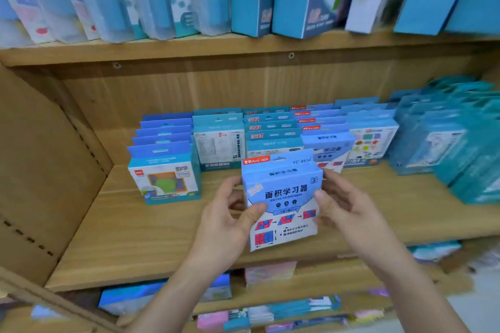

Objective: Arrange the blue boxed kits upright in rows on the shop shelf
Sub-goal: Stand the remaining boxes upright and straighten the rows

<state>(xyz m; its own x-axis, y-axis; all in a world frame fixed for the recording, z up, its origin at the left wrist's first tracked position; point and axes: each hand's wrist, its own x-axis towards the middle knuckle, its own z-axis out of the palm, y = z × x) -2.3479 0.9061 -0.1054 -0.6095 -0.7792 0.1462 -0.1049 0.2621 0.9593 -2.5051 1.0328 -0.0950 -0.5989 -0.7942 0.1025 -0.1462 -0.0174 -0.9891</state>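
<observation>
Blue boxed kit (282,197) pinched btwn left hand (230,219) & right hand (343,208), above wooden shelf (135,238), kit rows (270,132) behind.

Glossy cardboard kit box (282,197); matt wood-grain shelf (151,238).

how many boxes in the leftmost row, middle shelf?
5: the front box, then four more behind it, only their hang tabs showing, each stepping further back. Others may be hidden behind. The held box isn't counted.

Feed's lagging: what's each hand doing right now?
Left hand: grips the blue boxed kit by its left edge.
Right hand: grips the same kit's right edge.
</observation>
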